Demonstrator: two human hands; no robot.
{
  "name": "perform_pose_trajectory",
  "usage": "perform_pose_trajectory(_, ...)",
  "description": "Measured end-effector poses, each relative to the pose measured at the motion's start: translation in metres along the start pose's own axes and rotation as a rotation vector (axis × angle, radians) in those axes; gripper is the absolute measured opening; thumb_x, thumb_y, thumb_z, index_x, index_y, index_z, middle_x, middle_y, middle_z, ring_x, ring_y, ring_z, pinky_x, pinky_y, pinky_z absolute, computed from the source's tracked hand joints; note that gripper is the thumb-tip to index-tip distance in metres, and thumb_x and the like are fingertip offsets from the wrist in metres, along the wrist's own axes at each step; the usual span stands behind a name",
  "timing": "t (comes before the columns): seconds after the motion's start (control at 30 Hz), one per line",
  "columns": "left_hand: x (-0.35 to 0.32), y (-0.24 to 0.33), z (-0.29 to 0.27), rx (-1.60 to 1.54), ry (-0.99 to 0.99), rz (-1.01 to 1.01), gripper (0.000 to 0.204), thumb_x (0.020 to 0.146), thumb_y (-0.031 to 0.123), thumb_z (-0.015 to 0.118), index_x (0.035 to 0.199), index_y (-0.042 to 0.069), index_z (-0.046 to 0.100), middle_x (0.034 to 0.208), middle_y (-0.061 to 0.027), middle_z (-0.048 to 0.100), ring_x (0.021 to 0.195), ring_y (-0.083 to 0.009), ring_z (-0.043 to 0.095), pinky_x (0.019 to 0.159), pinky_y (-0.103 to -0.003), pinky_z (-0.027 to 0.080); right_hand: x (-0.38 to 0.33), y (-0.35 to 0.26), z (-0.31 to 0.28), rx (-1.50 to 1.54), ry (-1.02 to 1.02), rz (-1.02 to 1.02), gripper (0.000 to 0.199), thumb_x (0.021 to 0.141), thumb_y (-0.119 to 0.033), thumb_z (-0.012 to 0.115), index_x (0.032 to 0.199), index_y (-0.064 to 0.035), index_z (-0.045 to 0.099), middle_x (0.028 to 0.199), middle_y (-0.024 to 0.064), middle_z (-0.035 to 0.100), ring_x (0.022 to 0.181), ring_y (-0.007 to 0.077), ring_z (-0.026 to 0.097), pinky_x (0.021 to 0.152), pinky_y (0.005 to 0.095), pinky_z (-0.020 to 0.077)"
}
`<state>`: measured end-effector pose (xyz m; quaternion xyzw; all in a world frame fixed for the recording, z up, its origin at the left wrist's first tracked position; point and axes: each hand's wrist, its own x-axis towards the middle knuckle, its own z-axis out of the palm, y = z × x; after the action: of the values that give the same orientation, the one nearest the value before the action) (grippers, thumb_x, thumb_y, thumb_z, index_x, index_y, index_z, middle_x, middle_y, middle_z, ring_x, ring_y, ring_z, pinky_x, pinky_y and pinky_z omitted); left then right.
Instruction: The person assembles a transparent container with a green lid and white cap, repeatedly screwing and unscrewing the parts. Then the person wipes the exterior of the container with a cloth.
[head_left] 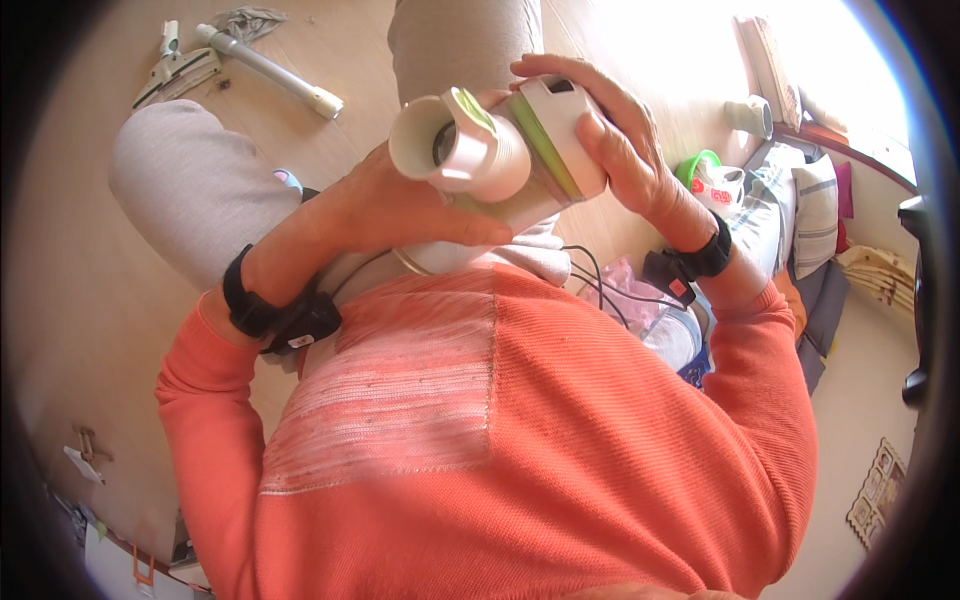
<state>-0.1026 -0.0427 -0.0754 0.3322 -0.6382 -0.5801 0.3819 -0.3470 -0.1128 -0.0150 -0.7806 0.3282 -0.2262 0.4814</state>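
Note:
A white and green handheld vacuum cleaner body [498, 165] is held up over my lap, its round white mouth turned to the upper left. My left hand [395, 210] grips it from the left and below, its thumb lying along the near side and its other fingers mostly hidden behind the body. On the right, my right hand [625, 145] is wrapped round the white end block, fingers over the top and thumb against the near face. Green bands show beside the block and at the mouth's collar.
A vacuum floor head [180, 70] and a pale tube [270, 70] lie on the wooden floor at the far left. Dark cables [600, 285] run beside my waist. To the right are a green-rimmed container [698, 165], cushions [815, 205] and a pink plastic bag [620, 290].

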Motion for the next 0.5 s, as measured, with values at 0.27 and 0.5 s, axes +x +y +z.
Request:
perform_pose_trajectory(0.27, 0.017, -0.005, 0.006, 0.115, -0.056, 0.071, 0.105, 0.076, 0.037, 0.090, 0.157, 0.004, 0.033, 0.131, -0.0249, 0.061, 0.118, -0.0407, 0.065, 0.097, -0.044, 0.055, -0.006, 0.004, -0.022, -0.037, -0.139, -0.080, 0.055, 0.104, -0.042, 0.049, 0.132, 0.0036, 0.061, 0.131, 0.0245, 0.060, 0.122, 0.0360, 0.062, 0.104, 0.0412, 0.0474)
perform_pose_trajectory(0.5, 0.028, 0.001, 0.012, 0.195, -0.084, -0.043, 0.096, 0.078, 0.032, 0.087, 0.154, 0.000, 0.037, 0.123, -0.0235, 0.060, 0.108, -0.0421, 0.066, 0.089, -0.047, 0.057, -0.013, 0.023, -0.026, -0.016, -0.179, -0.108, 0.050, 0.105, -0.036, 0.044, 0.130, 0.0040, 0.061, 0.129, 0.0243, 0.059, 0.119, 0.0346, 0.062, 0.102, 0.0416, 0.0480)
